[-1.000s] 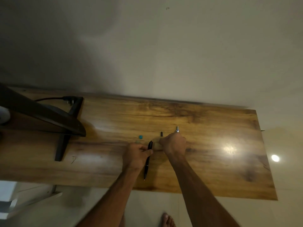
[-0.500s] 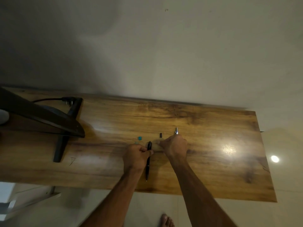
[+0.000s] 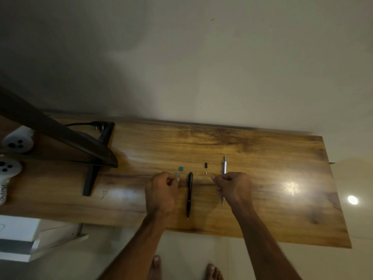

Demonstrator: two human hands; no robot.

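Observation:
A black pen [image 3: 189,196] lies lengthwise on the wooden table [image 3: 272,158], between my two hands. My left hand [image 3: 161,190] is just left of it, fingers curled, and its fingertips pinch a small teal piece [image 3: 177,175]. A second teal piece [image 3: 181,168] lies just beyond. My right hand [image 3: 234,186] hovers with curled fingers over a silver and purple pen [image 3: 224,167], hiding its middle; nothing shows between the fingertips. A small black cap [image 3: 205,165] and a tiny white bit [image 3: 206,173] lie between the pens.
A dark monitor [image 3: 60,136] on a black stand [image 3: 90,178] with a plugged cable [image 3: 96,124] fills the table's left. Two white controllers [image 3: 17,141] sit at the far left. A wall runs behind the table. My bare feet [image 3: 155,265] are below the front edge.
My hands, together at the top of the black pen before, have moved apart. The black pen now lies free and the silver pen is more exposed.

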